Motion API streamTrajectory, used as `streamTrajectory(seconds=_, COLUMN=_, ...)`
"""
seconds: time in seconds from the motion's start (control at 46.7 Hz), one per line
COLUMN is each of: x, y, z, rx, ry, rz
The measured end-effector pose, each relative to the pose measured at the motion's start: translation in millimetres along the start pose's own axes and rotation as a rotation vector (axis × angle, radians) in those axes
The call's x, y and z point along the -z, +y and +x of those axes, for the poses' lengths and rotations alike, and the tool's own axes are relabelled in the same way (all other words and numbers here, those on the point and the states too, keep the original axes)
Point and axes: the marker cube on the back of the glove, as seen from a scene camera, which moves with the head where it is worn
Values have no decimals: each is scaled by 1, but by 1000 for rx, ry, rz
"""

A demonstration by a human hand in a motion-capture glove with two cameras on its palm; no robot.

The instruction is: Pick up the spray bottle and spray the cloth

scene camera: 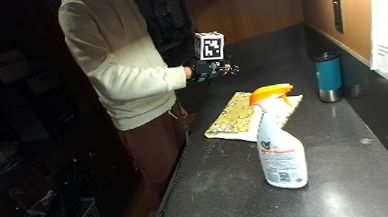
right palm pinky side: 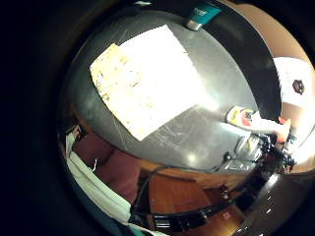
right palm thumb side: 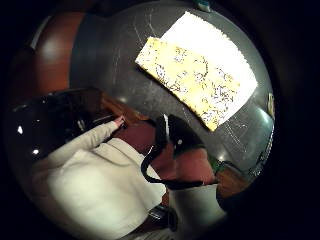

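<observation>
One spray bottle (scene camera: 279,139) upright on counter | well apart from gloved right hands (scene camera: 207,69) | grip: cannot tell

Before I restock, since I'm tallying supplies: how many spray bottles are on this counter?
1. The spray bottle with the orange trigger stands upright on the dark counter, just in front of the folded cloth. The teal tumbler by the wall is no sprayer. None hidden that I can see.
</observation>
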Motion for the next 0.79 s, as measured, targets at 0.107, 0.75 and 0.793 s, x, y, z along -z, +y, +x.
streamTrajectory(seconds=0.107, x=-2, y=-4, z=2, rx=1, ry=-12, rz=-1)
streamTrajectory(seconds=0.75, x=13, y=14, z=44, rx=-271, ry=-241, rz=359)
streamTrajectory(seconds=0.793, x=16, y=17, z=49, rx=-326, ry=-282, rz=416)
